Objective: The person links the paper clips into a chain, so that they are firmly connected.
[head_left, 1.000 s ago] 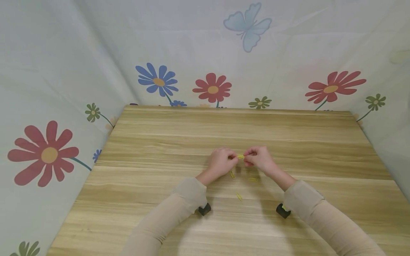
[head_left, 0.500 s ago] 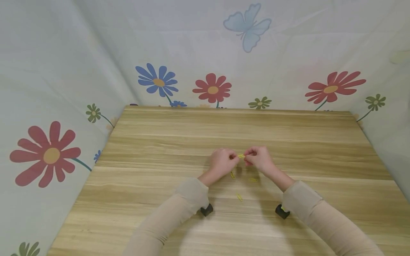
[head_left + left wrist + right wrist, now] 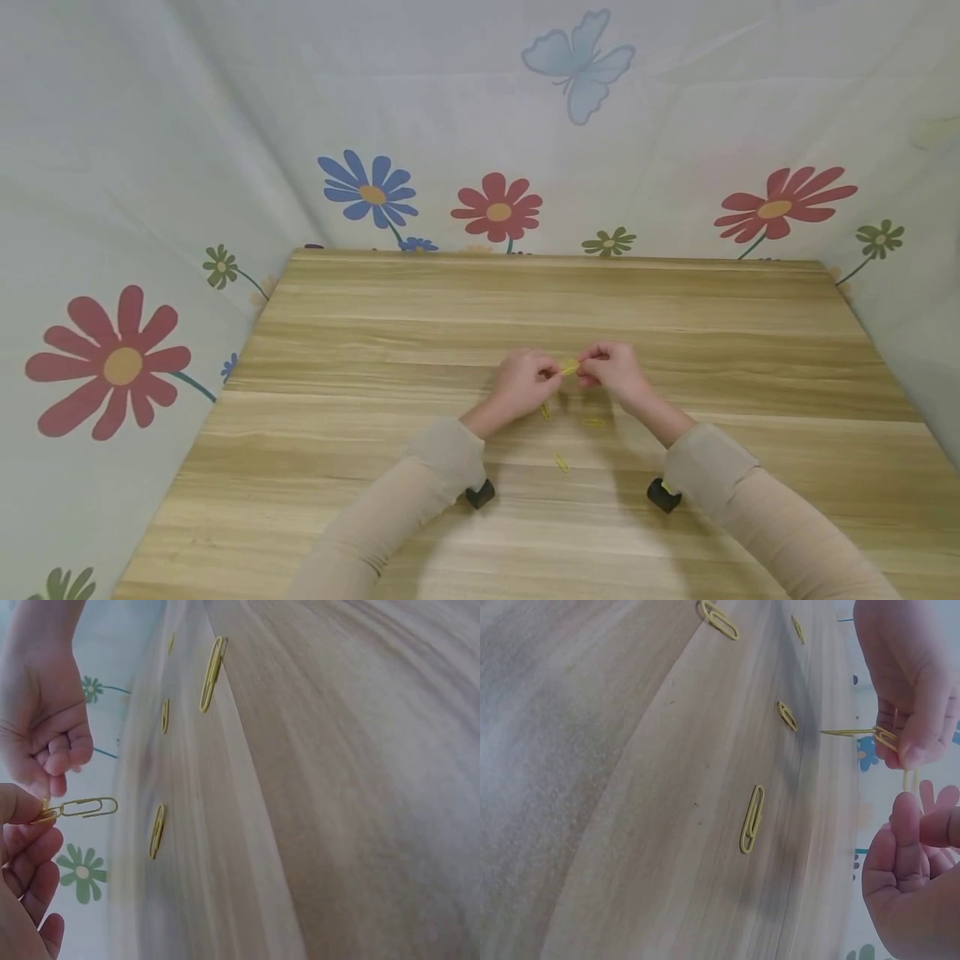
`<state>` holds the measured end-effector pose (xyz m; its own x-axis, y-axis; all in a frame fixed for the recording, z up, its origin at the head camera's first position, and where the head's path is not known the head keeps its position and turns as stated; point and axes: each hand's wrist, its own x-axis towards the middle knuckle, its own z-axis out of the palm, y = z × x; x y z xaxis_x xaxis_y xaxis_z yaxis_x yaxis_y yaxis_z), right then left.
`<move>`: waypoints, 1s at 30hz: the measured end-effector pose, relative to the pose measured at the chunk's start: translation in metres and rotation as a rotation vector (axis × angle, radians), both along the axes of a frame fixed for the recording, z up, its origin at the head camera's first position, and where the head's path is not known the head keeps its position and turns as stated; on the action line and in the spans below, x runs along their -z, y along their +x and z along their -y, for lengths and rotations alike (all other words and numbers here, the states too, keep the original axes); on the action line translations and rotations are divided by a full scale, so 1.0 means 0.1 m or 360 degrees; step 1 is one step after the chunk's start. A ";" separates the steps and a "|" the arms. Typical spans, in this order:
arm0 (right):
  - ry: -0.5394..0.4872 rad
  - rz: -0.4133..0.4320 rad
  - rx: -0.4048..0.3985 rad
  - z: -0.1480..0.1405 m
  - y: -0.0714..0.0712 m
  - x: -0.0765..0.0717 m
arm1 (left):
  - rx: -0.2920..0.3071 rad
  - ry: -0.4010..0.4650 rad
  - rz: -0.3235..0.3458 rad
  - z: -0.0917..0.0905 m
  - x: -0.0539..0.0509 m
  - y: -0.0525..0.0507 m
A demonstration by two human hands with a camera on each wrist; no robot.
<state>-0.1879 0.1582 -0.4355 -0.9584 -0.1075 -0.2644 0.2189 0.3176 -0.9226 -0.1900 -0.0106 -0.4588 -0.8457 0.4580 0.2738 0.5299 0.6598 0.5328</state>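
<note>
Four loose paperclips (image 3: 751, 819) lie flat and well apart on the counter (image 3: 375, 333), three of them visible from the head; each is a slim, rounded oval of smooth yellow wire, bent into one loop within another; the counter is wood-look, pale brown and streaked with long darker grain, a straight seam line running across it.

Two bare hands meet above the counter, fingertips near each other; the left hand (image 3: 525, 385) pinches one held paperclip (image 3: 885, 737) between thumb and fingers; a hanging paperclip (image 3: 88, 807) sticks out from it, seemingly hooked through its end, its whole oval showing; the right hand (image 3: 613, 373) pinches a yellow wire loop (image 3: 906, 780) that bridges the gap between the hands; the fingers hide how this loop joins the held one.

Two beige cloth sleeves (image 3: 427, 467), cuffs folded and softly creased, cover the forearms; two black blocks (image 3: 481, 493) show, one at each cuff; behind hangs a pale, wrinkled fabric backdrop (image 3: 435, 83), printed with one light-blue butterfly (image 3: 580, 65), three large red flowers (image 3: 497, 208), four smaller green flowers (image 3: 609, 242) and one large blue flower (image 3: 369, 192), all with rounded petals.
</note>
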 end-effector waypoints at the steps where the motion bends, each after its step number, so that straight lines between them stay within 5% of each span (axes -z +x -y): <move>1: -0.0028 0.0026 0.0014 -0.01 0.00 0.00 | -0.0009 -0.0007 -0.0002 0.00 0.00 0.00; 13: -0.0237 0.0182 0.0068 -0.05 0.01 -0.05 | -0.0016 -0.0151 -0.0066 -0.03 -0.02 0.01; 30: -0.0277 0.0236 0.0033 -0.04 0.00 -0.03 | 0.0047 -0.0144 -0.0108 -0.03 -0.01 0.03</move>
